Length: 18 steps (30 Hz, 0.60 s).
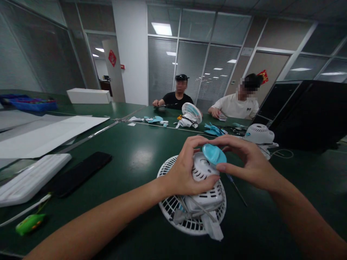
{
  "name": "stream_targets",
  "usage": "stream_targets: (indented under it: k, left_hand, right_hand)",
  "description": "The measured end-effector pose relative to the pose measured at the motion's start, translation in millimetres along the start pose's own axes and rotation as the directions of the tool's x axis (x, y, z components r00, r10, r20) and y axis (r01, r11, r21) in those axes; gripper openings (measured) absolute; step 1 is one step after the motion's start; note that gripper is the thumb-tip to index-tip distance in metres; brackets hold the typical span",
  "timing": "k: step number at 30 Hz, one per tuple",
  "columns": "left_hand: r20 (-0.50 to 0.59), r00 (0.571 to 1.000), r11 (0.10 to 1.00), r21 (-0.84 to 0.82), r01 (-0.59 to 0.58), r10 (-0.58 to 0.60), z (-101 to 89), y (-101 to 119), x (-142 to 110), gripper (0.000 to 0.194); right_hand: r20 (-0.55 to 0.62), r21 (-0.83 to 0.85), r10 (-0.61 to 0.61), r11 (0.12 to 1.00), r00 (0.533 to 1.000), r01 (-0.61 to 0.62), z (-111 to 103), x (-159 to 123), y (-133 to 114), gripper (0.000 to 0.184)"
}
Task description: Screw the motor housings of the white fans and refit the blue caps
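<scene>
A small white fan lies face down on the green table, its round grille (168, 207) underneath and its motor housing (207, 198) on top. My left hand (181, 173) is wrapped round the housing, thumb on the near side and fingers over the far side. Between the thumb and fingers of my right hand (249, 160) is a light blue rounded plastic piece (214, 154), held at the top of the housing. Whether that piece is fixed to the housing, I cannot tell. A grey cord and a white bracket (213, 225) sit at the fan's near side.
A thin screwdriver (238, 189) lies right of the fan. To the left are a black phone-like slab (81, 173), a white keyboard-like object (29, 177) and a green toy (30, 224). Another fan (191, 115), blue blades (214, 129) and two seated people are across the table.
</scene>
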<state>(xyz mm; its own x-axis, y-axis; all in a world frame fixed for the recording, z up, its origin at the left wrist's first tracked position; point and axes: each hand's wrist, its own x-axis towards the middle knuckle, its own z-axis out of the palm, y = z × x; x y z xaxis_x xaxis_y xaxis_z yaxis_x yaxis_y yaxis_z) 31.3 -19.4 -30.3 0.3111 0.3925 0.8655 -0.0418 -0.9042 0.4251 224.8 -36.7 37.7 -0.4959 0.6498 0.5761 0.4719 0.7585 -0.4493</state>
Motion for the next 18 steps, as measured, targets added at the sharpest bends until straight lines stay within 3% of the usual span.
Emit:
stream_targets:
  k: [4,10,15,18]
  left_hand:
    - [-0.032,0.999,1.0,0.01,0.007,-0.007,1.5,0.1,0.4,0.079]
    - [-0.011,1.0,0.999,0.033,-0.001,0.002,-0.2,0.4,0.7,0.077]
    - [0.004,1.0,0.999,0.04,-0.01,0.01,-1.9,-2.1,0.0,0.075]
    - [0.016,1.0,1.0,0.008,0.006,-0.006,-2.2,-1.4,-0.6,0.065]
  right_hand:
    - [0.053,-0.022,-0.043,0.999,0.998,0.044,10.3,6.5,0.6,0.037]
    - [0.096,0.021,-0.004,1.0,0.995,0.002,11.9,0.9,5.0,0.034]
    - [0.004,0.13,-0.044,0.991,0.999,0.043,22.5,-5.9,13.3,0.037]
    - [-0.039,0.139,-0.041,0.989,0.998,0.047,29.5,-11.5,14.9,0.037]
